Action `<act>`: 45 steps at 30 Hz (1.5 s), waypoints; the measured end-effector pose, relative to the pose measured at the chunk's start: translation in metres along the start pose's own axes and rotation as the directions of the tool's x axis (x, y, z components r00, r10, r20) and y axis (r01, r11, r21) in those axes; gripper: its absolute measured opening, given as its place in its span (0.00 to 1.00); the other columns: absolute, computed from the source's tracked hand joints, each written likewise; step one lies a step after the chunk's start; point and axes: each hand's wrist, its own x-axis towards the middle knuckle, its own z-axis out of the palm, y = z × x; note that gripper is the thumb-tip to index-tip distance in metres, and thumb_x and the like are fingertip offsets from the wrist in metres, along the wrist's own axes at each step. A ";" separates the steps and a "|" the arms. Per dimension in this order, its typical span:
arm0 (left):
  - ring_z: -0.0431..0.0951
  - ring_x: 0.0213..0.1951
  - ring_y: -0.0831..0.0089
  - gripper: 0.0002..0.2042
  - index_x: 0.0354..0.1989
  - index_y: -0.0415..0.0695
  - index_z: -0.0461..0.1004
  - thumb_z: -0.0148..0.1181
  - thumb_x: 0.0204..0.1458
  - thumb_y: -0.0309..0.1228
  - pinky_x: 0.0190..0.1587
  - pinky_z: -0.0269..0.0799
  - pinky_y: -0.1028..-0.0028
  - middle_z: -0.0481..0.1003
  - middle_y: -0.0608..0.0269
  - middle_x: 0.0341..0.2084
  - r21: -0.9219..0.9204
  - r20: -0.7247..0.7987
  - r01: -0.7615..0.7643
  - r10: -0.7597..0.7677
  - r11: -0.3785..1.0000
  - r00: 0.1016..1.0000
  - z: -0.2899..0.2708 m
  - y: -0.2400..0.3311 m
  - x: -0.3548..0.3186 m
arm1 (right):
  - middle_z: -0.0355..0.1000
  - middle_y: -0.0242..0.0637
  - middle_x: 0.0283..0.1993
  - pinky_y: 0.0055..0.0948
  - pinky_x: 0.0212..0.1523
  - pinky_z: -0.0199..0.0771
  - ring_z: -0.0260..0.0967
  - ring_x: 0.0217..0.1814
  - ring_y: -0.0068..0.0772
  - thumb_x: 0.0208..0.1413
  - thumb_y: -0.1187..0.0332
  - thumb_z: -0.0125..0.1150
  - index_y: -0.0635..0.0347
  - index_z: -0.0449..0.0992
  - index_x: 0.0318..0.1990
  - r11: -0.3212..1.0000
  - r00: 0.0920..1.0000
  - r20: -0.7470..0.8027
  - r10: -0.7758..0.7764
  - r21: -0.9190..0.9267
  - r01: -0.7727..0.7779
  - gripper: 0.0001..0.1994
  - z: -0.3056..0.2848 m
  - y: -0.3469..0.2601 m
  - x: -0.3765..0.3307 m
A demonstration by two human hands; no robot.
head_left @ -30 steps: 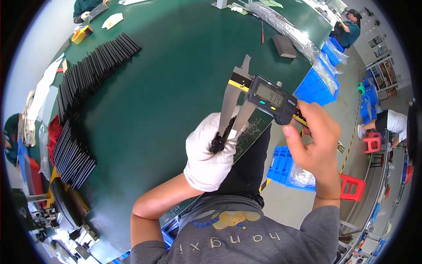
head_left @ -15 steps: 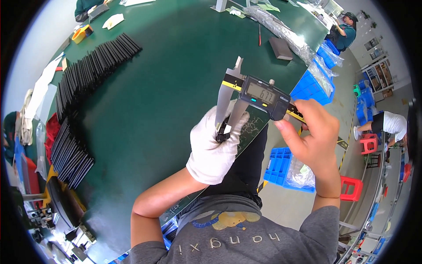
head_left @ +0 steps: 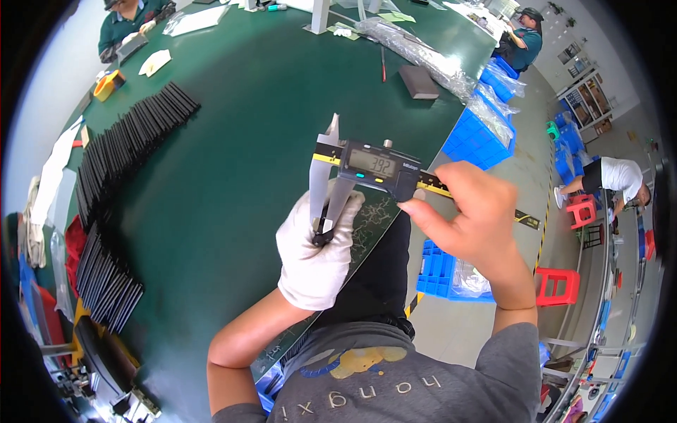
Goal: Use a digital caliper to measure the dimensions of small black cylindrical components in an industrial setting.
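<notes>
My left hand (head_left: 314, 264), in a white glove, is closed around a small black part (head_left: 322, 238), its dark end showing at the fingers. Most of that part is hidden in the glove. With bare fingers, my right hand (head_left: 479, 211) grips a digital caliper (head_left: 381, 169) by its slider and beam, thumb below the body. The caliper's lower jaws reach down to the black part, one on either side of its tip. Whether both jaws touch it I cannot tell. A reading is lit on the caliper's display.
Long rows of black rods (head_left: 130, 141) lie on the green table (head_left: 240, 176) to the left. At the far right are a dark box (head_left: 418, 82) and a plastic-wrapped bundle (head_left: 416, 53). Blue crates (head_left: 479, 137) and a red stool (head_left: 557, 285) stand beyond the table edge. Other people work nearby.
The caliper's jaws have closed closer together around the black part, and the display reading has changed. Both hands and the caliper appear further left as the view shifts.
</notes>
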 end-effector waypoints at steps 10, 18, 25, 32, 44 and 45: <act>0.70 0.30 0.77 0.17 0.46 0.38 0.70 0.54 0.45 0.21 0.36 0.67 0.79 0.72 0.60 0.33 -0.007 0.125 -0.012 0.013 1.000 0.992 -0.010 -0.008 0.001 | 0.68 0.35 0.22 0.28 0.17 0.61 0.66 0.19 0.36 0.37 0.64 0.68 0.62 0.71 0.30 0.995 0.995 0.075 0.064 0.072 -0.070 0.15 -0.006 0.002 -0.003; 0.70 0.30 0.77 0.15 0.45 0.38 0.70 0.56 0.46 0.25 0.36 0.67 0.79 0.72 0.61 0.32 -0.022 0.132 0.001 0.002 1.000 0.991 -0.011 -0.008 0.002 | 0.66 0.34 0.19 0.28 0.15 0.58 0.63 0.16 0.35 0.36 0.60 0.70 0.60 0.71 0.26 0.997 0.995 0.083 0.058 0.053 -0.063 0.16 -0.004 0.005 -0.002; 0.70 0.32 0.79 0.12 0.43 0.37 0.70 0.55 0.48 0.22 0.37 0.67 0.80 0.73 0.61 0.33 -0.084 0.121 0.017 -0.006 0.996 0.993 -0.009 -0.003 0.003 | 0.65 0.34 0.18 0.27 0.14 0.57 0.62 0.15 0.34 0.35 0.59 0.70 0.60 0.71 0.25 1.000 0.999 0.038 -0.015 0.010 0.015 0.16 -0.003 0.008 0.000; 0.72 0.32 0.80 0.09 0.41 0.38 0.72 0.56 0.50 0.22 0.37 0.68 0.80 0.74 0.64 0.31 -0.013 0.084 0.055 -0.054 0.998 0.995 -0.005 0.001 0.003 | 0.66 0.35 0.20 0.27 0.16 0.59 0.63 0.17 0.35 0.36 0.65 0.67 0.62 0.71 0.29 0.997 0.999 0.044 0.013 0.079 -0.016 0.14 -0.002 0.007 -0.001; 0.70 0.28 0.79 0.12 0.40 0.38 0.71 0.55 0.44 0.19 0.33 0.67 0.80 0.71 0.64 0.29 -0.018 0.147 -0.033 0.036 0.999 0.988 -0.010 -0.005 0.006 | 0.64 0.33 0.17 0.26 0.14 0.57 0.61 0.15 0.32 0.34 0.59 0.71 0.60 0.70 0.23 1.000 0.999 0.022 -0.023 0.002 0.023 0.17 -0.003 0.008 0.005; 0.69 0.28 0.79 0.11 0.39 0.38 0.72 0.55 0.45 0.19 0.33 0.67 0.80 0.71 0.64 0.29 -0.002 0.138 -0.039 0.039 0.999 0.990 -0.009 -0.004 0.006 | 0.63 0.33 0.16 0.26 0.14 0.56 0.60 0.14 0.32 0.33 0.59 0.71 0.59 0.70 0.22 0.999 0.999 0.007 -0.043 0.000 0.043 0.17 -0.004 0.009 0.005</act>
